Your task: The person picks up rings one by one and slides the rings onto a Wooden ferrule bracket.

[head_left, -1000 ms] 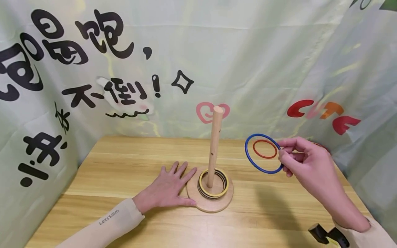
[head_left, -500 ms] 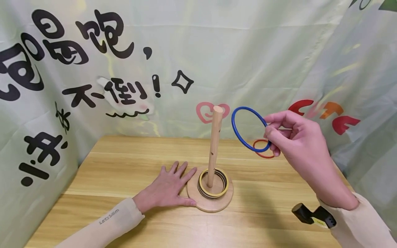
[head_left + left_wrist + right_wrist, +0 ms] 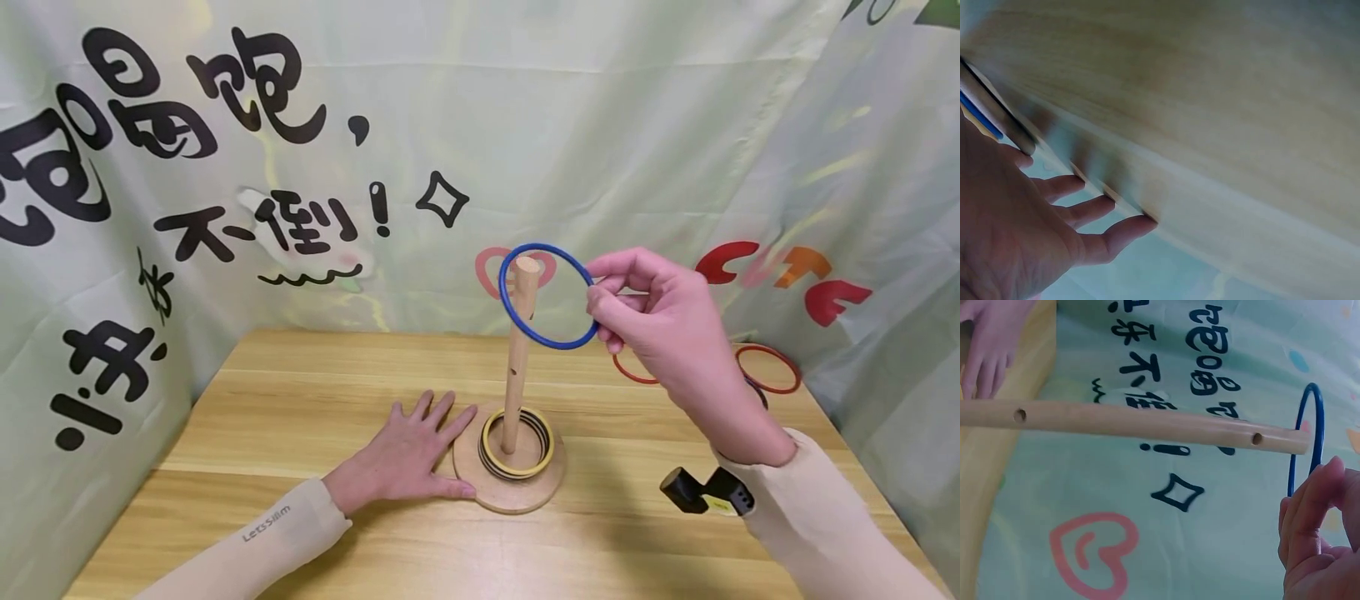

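Note:
A wooden peg (image 3: 517,358) stands upright on a round wooden base (image 3: 513,501). Around its foot lie a yellow ring (image 3: 517,473) and dark rings under it. My right hand (image 3: 663,312) pinches a blue ring (image 3: 558,345) between thumb and fingers. The ring is tilted at the peg's top; in the right wrist view its loop (image 3: 1319,425) overlaps the peg's tip (image 3: 1300,442). My left hand (image 3: 401,458) lies spread on the table, fingers straight, its thumb and forefinger at the base's left edge. The left wrist view shows that hand's palm side (image 3: 1016,231).
Partly hidden behind my right hand, a red ring (image 3: 636,380) lies on the wooden table (image 3: 300,375). Farther right are another red ring (image 3: 780,392) and a dark ring (image 3: 763,400). A printed curtain (image 3: 637,125) hangs behind and at both sides.
My right hand has carried the blue ring up and to the left, from over the table's right side to the peg's top. My left hand has stayed where it was.

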### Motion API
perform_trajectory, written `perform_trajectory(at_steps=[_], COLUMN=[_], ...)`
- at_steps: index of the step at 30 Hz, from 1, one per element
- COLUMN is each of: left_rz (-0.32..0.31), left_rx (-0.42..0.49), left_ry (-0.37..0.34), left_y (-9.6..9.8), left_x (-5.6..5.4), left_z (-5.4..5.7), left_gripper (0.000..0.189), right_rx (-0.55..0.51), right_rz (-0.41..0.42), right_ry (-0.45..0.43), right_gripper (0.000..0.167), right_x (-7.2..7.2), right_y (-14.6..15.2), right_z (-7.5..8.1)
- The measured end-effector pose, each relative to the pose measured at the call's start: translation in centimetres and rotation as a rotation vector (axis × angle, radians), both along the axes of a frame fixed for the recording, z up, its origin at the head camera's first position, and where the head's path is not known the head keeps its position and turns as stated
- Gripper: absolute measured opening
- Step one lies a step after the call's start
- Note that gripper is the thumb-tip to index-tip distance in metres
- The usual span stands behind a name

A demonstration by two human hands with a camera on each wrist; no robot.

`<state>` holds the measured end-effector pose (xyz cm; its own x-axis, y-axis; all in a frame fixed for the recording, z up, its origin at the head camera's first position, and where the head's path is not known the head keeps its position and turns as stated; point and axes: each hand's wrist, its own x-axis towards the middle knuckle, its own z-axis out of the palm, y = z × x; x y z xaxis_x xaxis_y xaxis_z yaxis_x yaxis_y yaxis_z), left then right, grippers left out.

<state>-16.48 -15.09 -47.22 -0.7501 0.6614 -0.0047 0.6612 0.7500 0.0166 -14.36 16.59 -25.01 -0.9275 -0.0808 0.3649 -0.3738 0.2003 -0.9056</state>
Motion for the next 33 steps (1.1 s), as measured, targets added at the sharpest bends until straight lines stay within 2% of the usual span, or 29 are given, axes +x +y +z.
perform_trajectory(at_steps=[7, 14, 16, 25, 33], left_rz=[0.003, 0.005, 0.006, 0.005, 0.008], left_rx=[-0.005, -0.005, -0.006, -0.005, -0.011], left_ry=[0.002, 0.007, 0.011, 0.023, 0.021], left_y=[0.0, 0.1, 0.1, 0.1, 0.0], left_x=[0.0, 0.1, 0.2, 0.1, 0.0], left_z=[-0.1, -0.1, -0.1, -0.3, -0.3], left_gripper=[0.115, 0.115, 0.115, 0.116, 0.117], right_rx=[0.06, 0.199, 0.234, 0.276, 0.321], right_rz=[0.036, -0.01, -0.021, -0.017, -0.007], right_ry=[-0.057, -0.044, -0.035, -0.15, -0.196], right_gripper=[0.02, 0.022, 0.023, 0.026, 0.025], right_x=[-0.7, -0.7, -0.6, -0.4, -0.4], right_y=[-0.7, -1.2, -1.3, -0.8, -0.9], right_z=[-2.1, -5.0, -5.9, -11.5, -15.5])
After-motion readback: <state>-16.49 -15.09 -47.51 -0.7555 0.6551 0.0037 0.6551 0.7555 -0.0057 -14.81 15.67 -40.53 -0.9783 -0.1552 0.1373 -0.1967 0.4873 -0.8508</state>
